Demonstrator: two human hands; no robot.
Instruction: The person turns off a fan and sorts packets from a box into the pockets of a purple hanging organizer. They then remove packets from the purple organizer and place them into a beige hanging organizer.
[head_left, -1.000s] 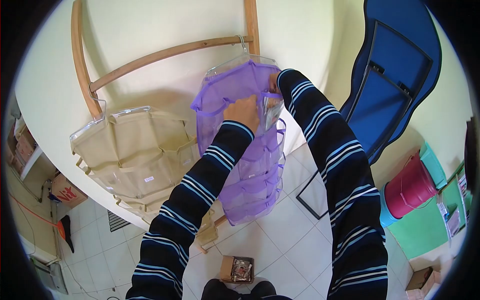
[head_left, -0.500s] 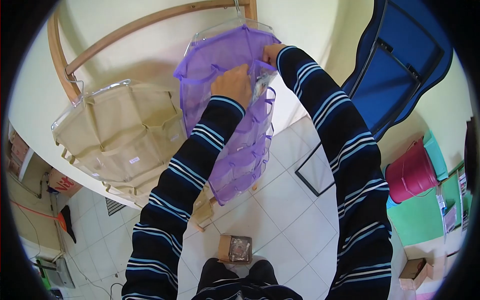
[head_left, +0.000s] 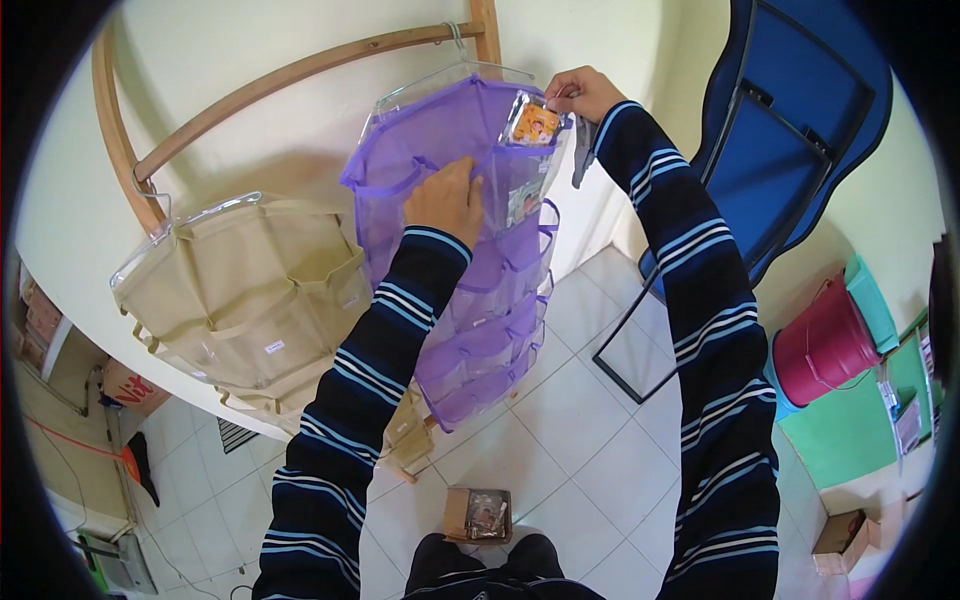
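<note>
A purple hanging organizer (head_left: 400,150) with clear pockets hangs from a wire hanger (head_left: 455,75) in front of me. My left hand (head_left: 443,203) is closed on a pocket edge near its middle. At the top right corner, my right hand (head_left: 588,94) pinches the upper edge of a small clear packet (head_left: 535,120) with an orange picture. That packet stands above the rim of a right-hand pocket, where a second packet (head_left: 524,200) shows through the clear front. A grey strip (head_left: 583,155) dangles below my right fingers.
A beige organizer (head_left: 235,290) hangs at left on the wooden rack (head_left: 300,80). An open carton (head_left: 478,514) with packets stands on the tiled floor by my legs. A folded blue table (head_left: 800,110) leans at right, near a red bucket (head_left: 825,335).
My right hand has moved up and right, and the orange packet now shows above the pocket. My left hand has shifted slightly left and down along the organizer.
</note>
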